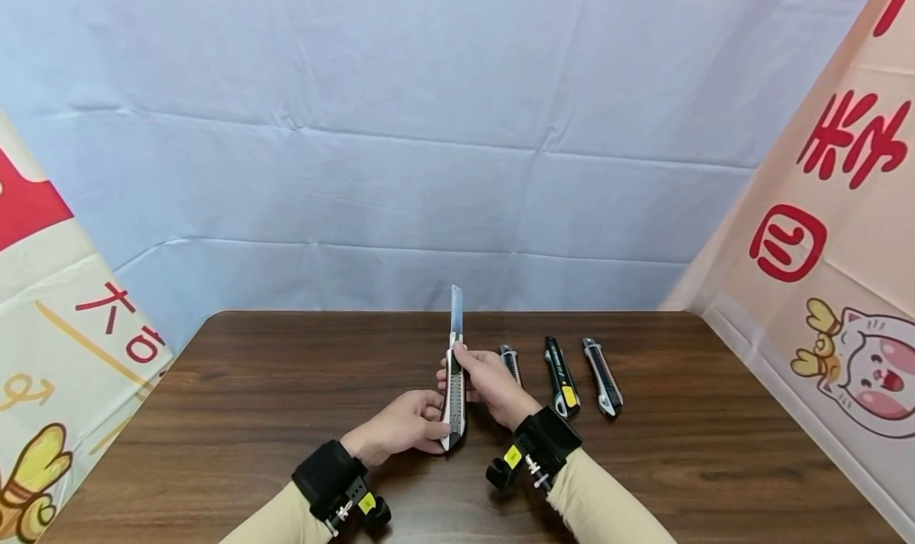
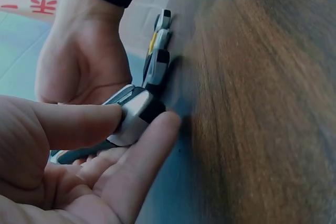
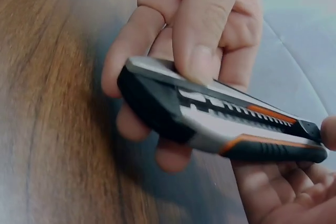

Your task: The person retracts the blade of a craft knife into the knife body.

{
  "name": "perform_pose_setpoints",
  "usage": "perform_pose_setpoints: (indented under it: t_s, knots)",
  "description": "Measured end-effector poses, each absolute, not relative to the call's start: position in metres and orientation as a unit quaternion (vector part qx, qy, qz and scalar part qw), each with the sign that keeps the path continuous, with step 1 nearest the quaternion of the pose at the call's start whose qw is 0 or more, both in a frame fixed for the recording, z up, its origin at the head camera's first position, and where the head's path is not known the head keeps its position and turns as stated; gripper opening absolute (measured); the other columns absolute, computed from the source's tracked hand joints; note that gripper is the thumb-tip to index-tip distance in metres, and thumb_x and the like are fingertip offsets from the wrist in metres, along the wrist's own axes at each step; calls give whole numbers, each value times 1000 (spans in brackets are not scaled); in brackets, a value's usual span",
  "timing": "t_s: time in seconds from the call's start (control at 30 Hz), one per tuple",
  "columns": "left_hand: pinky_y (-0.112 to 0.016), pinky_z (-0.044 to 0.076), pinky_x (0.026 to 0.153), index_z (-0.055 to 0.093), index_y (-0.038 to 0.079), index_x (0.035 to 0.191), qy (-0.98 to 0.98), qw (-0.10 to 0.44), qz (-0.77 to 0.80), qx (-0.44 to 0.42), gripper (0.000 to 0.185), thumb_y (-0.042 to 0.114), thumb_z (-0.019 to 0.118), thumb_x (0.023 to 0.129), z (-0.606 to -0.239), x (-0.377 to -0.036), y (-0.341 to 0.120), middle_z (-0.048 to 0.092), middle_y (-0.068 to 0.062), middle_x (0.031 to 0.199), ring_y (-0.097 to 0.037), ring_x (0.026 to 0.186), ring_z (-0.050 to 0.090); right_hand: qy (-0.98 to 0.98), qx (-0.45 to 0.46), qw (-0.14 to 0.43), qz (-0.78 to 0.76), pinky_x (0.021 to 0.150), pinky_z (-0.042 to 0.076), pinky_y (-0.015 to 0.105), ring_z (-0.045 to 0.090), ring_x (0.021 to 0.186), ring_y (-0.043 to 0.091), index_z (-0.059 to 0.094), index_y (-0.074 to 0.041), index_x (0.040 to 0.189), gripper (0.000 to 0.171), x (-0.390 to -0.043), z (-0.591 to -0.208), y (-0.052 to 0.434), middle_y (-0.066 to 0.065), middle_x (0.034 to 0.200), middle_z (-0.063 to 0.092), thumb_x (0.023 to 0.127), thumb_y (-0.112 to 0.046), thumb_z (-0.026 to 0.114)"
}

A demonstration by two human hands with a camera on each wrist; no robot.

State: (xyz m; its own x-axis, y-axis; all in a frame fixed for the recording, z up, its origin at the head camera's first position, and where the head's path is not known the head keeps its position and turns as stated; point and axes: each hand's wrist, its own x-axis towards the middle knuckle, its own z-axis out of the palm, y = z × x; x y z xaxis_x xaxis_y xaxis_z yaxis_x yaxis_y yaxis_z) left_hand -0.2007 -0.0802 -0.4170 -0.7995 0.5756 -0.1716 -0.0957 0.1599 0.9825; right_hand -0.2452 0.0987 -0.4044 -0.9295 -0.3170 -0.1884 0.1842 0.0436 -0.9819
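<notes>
At the lower centre of the head view, both hands hold one utility knife [image 1: 453,389] just above the desk [image 1: 286,385], its long axis running up the frame. The blade [image 1: 456,312] is extended and points toward the upper centre of the frame, against the pale blue backdrop [image 1: 443,131]. The left hand [image 1: 400,429] pinches the butt end of the knife: the left wrist view shows the thumb pressed on the top face and the fingers [image 2: 149,148] laid beneath it. The right hand [image 1: 489,381] grips the front part of the handle, its fingers curled round the body near the blade slot. The right wrist view shows the handle as black and silver with orange trim, the toothed slider track visible along its side, and a thumb pressed on the upper edge near the butt. Three further utility knives lie on the desk to the right of the hands, roughly parallel: the first [image 1: 509,363] just beside the right hand and partly hidden by it, the second [image 1: 562,377] with a yellow slider, and the third [image 1: 603,376] farthest right. Both wrists carry black straps with small mounted cameras. Printed banners [image 1: 836,234] with red characters and cartoon figures stand at the left and right edges of the frame.
</notes>
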Motion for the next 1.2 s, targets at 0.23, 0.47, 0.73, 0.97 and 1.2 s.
perform_pose_setpoints:
  t_s: [0.23, 0.47, 0.73, 0.97, 1.2]
  knots:
    - [-33, 61, 80, 52, -14, 125, 707, 268, 629, 180, 33, 1, 55, 95, -418, -202, -78, 69, -21, 112, -13, 89, 66, 697, -29, 157, -699, 77, 60, 27, 71, 81, 10, 57, 10, 123, 51, -246, -405, 97, 4, 90, 73, 105, -36, 41]
    - [-35, 61, 79, 53, -14, 122, 712, 262, 627, 177, 31, 0, 56, 95, -419, -201, -77, 70, -22, 108, -13, 86, 66, 716, -39, 137, -683, 81, 59, 29, 71, 80, 12, 57, 11, 120, 47, -247, -407, 94, 11, 94, 72, 106, -30, 41]
    - [-36, 61, 78, 53, -15, 123, 722, 255, 621, 170, 32, -1, 56, 95, -419, -201, -77, 70, -23, 107, -16, 90, 68, 726, -49, 120, -676, 86, 58, 32, 71, 81, 16, 57, 12, 117, 41, -247, -408, 91, 19, 98, 72, 105, -25, 44]
    - [-36, 61, 77, 56, -14, 117, 727, 246, 619, 167, 26, -2, 55, 94, -419, -201, -77, 71, -23, 104, -14, 86, 67, 724, -56, 130, -675, 86, 58, 33, 70, 81, 16, 56, 12, 119, 36, -246, -407, 89, 27, 107, 68, 104, -19, 46]
    - [-36, 61, 78, 57, -14, 116, 726, 246, 620, 167, 25, -1, 55, 94, -418, -201, -77, 71, -23, 105, -14, 88, 66, 722, -59, 128, -677, 85, 58, 34, 70, 82, 16, 55, 12, 119, 34, -246, -407, 88, 25, 107, 68, 104, -17, 46]
